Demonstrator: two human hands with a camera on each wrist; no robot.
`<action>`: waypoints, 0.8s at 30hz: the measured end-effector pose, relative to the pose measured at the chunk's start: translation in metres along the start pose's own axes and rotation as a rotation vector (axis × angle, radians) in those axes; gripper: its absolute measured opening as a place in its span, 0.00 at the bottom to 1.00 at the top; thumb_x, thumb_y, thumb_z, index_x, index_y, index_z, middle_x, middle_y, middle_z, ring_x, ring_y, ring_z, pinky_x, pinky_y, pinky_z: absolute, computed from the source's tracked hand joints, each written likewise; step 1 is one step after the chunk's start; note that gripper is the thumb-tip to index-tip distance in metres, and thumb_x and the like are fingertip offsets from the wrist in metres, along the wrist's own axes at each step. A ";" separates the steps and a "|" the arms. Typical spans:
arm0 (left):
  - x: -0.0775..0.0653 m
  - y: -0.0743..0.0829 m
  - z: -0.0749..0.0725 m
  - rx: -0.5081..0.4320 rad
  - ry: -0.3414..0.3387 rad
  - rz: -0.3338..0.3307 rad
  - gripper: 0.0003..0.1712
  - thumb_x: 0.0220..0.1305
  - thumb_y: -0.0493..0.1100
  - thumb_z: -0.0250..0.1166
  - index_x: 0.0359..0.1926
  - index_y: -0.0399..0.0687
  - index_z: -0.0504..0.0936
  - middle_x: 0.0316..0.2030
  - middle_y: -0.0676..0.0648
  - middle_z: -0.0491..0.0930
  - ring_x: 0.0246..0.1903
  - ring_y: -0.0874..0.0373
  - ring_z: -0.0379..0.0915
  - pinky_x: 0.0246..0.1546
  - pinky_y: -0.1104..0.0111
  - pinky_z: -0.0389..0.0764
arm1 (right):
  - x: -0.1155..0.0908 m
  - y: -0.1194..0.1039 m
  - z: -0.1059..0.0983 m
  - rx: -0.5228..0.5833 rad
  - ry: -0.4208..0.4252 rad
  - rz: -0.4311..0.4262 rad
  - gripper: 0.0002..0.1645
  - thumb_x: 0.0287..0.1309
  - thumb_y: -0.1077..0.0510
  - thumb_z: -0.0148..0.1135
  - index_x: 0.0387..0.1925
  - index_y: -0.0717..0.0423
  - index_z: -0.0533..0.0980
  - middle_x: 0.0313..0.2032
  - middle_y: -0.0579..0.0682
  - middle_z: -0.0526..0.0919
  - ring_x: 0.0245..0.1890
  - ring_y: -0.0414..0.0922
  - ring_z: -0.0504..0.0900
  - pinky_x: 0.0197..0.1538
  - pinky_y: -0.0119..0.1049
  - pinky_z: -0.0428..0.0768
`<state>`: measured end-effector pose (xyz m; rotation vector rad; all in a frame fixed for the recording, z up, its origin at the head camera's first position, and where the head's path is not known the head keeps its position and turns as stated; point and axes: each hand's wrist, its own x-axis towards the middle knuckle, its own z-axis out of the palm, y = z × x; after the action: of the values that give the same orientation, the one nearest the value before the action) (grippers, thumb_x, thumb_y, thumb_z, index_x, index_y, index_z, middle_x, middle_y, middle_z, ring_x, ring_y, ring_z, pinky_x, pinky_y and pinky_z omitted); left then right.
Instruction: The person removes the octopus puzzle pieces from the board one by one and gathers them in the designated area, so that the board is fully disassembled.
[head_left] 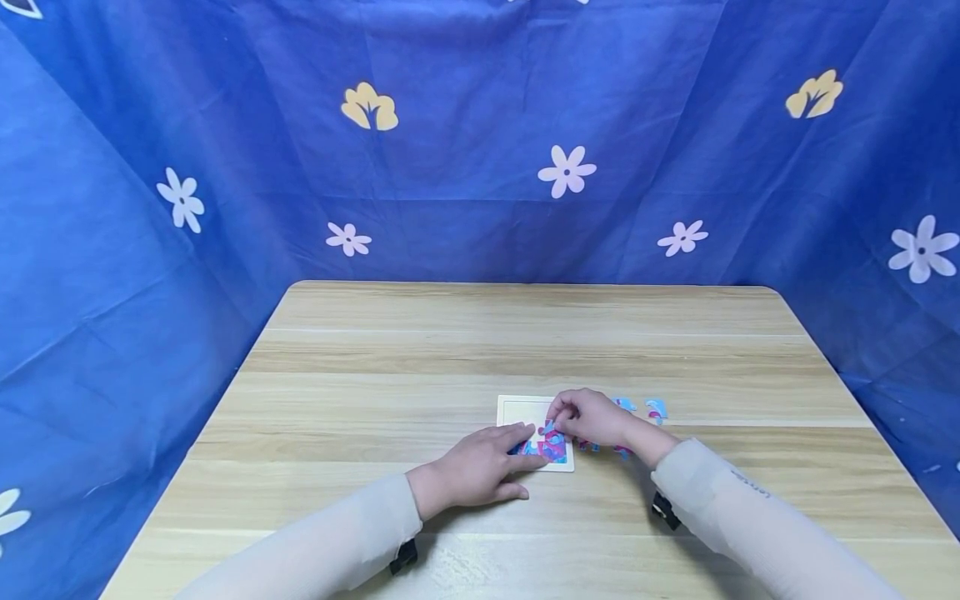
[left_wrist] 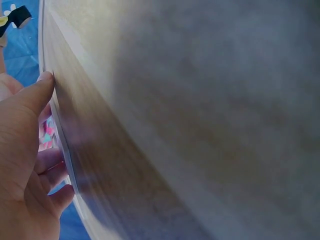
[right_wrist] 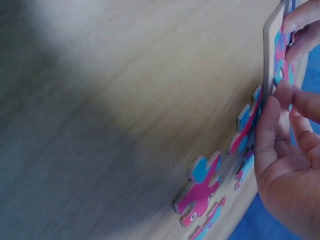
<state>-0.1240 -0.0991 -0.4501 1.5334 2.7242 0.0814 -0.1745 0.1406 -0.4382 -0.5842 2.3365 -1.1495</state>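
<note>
A pale puzzle board with a raised rim lies on the table, its near part filled with pink and blue jigsaw pieces. From the left, my left hand rests on the board with its fingers extended over those pieces. Thumb and fingers of my right hand pinch a blue-and-pink jigsaw piece above the filled part. The fingers partly cover that piece. In the right wrist view, the right fingertips are close to the board's edge.
Several loose pieces lie right of the board, among them a blue one, a far-right one and a pink one with eyes printed on it. The wooden table ends at a blue flowered cloth.
</note>
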 end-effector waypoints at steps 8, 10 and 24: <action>0.000 -0.001 0.001 0.003 0.003 0.001 0.29 0.64 0.63 0.57 0.64 0.63 0.73 0.66 0.40 0.63 0.65 0.49 0.59 0.65 0.62 0.61 | 0.001 0.002 0.001 0.001 0.018 0.003 0.05 0.64 0.65 0.56 0.39 0.58 0.78 0.27 0.47 0.79 0.27 0.42 0.78 0.33 0.35 0.79; 0.000 -0.001 0.001 0.002 0.002 0.000 0.29 0.64 0.63 0.57 0.64 0.63 0.72 0.66 0.40 0.63 0.66 0.49 0.59 0.65 0.62 0.61 | 0.001 0.003 0.002 0.012 0.022 0.004 0.05 0.64 0.65 0.56 0.39 0.58 0.78 0.27 0.47 0.79 0.26 0.43 0.78 0.32 0.35 0.79; 0.002 0.002 0.000 -0.004 -0.019 -0.019 0.29 0.64 0.63 0.56 0.65 0.64 0.72 0.67 0.40 0.63 0.66 0.49 0.58 0.66 0.62 0.59 | -0.001 0.001 0.004 -0.025 0.072 0.001 0.06 0.63 0.66 0.57 0.38 0.56 0.79 0.29 0.46 0.79 0.27 0.43 0.77 0.30 0.35 0.80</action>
<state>-0.1234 -0.0961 -0.4503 1.4995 2.7216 0.0713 -0.1711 0.1393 -0.4411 -0.5596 2.4143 -1.1605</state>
